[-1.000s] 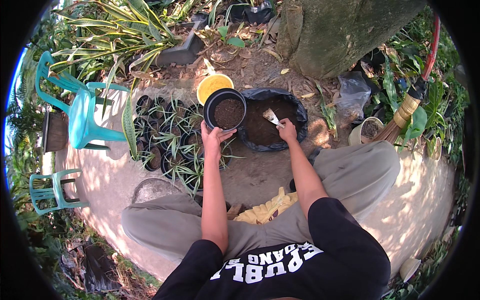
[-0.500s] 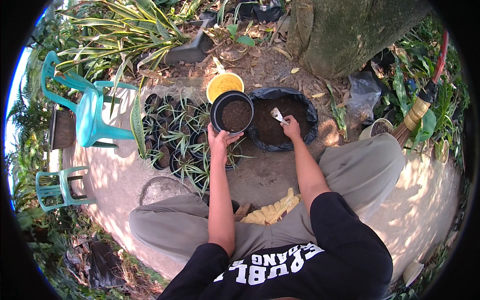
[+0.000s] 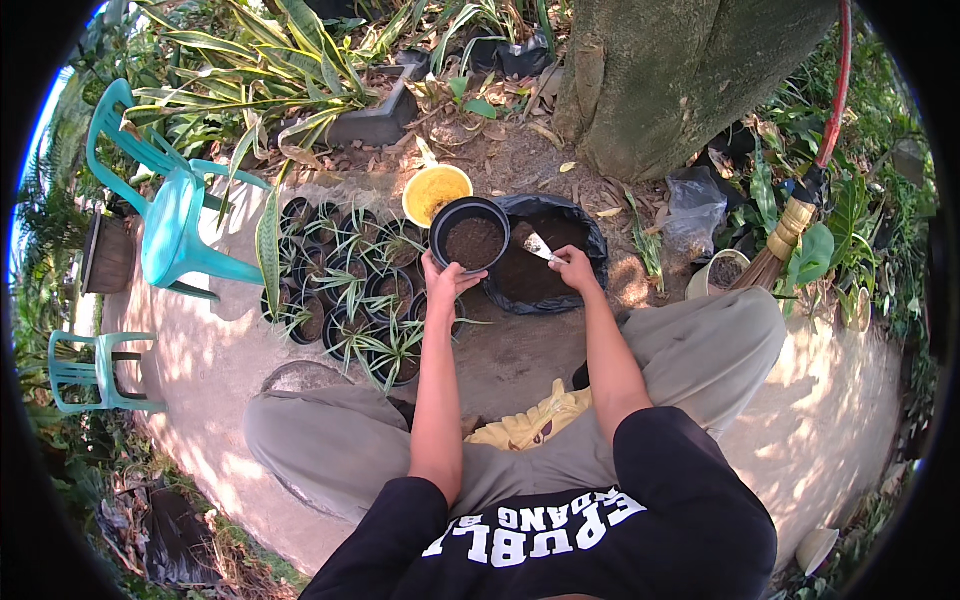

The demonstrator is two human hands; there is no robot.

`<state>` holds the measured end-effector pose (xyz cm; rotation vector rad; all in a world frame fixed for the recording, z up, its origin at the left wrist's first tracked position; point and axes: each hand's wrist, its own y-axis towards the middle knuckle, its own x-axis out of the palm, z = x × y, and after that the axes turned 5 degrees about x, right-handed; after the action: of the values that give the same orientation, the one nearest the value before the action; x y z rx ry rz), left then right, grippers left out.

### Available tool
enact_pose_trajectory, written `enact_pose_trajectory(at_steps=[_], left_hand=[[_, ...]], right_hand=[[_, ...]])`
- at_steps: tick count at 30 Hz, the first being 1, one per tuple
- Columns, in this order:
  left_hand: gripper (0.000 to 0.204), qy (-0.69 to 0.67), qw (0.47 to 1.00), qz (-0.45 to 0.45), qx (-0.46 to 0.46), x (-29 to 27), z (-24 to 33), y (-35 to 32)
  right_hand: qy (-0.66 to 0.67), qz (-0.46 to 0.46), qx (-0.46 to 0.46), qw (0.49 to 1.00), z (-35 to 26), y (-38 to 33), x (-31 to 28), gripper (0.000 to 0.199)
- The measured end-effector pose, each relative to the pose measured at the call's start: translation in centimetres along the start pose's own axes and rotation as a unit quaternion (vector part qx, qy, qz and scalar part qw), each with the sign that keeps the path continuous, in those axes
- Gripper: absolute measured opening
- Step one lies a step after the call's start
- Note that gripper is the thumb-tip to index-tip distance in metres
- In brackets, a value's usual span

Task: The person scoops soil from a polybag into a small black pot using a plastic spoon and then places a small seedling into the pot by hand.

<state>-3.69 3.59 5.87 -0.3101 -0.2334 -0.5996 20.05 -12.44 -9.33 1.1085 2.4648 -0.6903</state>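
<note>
- Left hand (image 3: 443,276): grip closed on the near rim of a black plastic pot (image 3: 470,236), holding it up, roughly level, filled with dark soil.
- Right hand (image 3: 574,268): grip closed around the handle of a small trowel (image 3: 538,246); pale blade points left toward the pot, just beside its right rim.
- Trowel blade sits over an open black bag of soil (image 3: 545,272), which lies on the concrete floor (image 3: 520,350) just right of the pot.
- Yellow bucket (image 3: 436,192) on the ground just behind the pot, touching or nearly so in this view.
- Cluster of small black pots with striped-leaf seedlings (image 3: 350,290) on the floor, left of the held pot, near the left forearm.
- Turquoise plastic chair (image 3: 175,220) further left, well apart from the hands.
- Tree trunk (image 3: 680,80) behind the bag; broom (image 3: 785,235) leaning at the right.
- Person seated, legs spread either side of the work.
</note>
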Motion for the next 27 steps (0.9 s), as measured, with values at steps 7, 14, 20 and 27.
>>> enact_pose_trajectory(at_steps=[7, 14, 20, 27], left_hand=[[0.056, 0.028, 0.998, -0.040, -0.035, 1.8, -1.5, 0.3], [0.055, 0.034, 0.997, -0.050, -0.052, 4.0, -3.1, -0.1], [0.057, 0.021, 0.997, -0.057, -0.054, 5.0, -3.2, -0.5], [0.058, 0.031, 0.997, -0.067, -0.036, 4.7, -2.5, -0.8]], right_hand=[[-0.007, -0.002, -0.050, 0.999, -3.1, -0.8, -8.1, 0.031], [0.006, 0.051, -0.113, 0.992, -10.7, -4.6, -13.0, 0.030], [0.007, 0.029, -0.158, 0.987, -14.1, -6.3, -12.9, 0.031], [0.032, 0.019, -0.173, 0.984, -15.3, -7.2, -12.2, 0.030]])
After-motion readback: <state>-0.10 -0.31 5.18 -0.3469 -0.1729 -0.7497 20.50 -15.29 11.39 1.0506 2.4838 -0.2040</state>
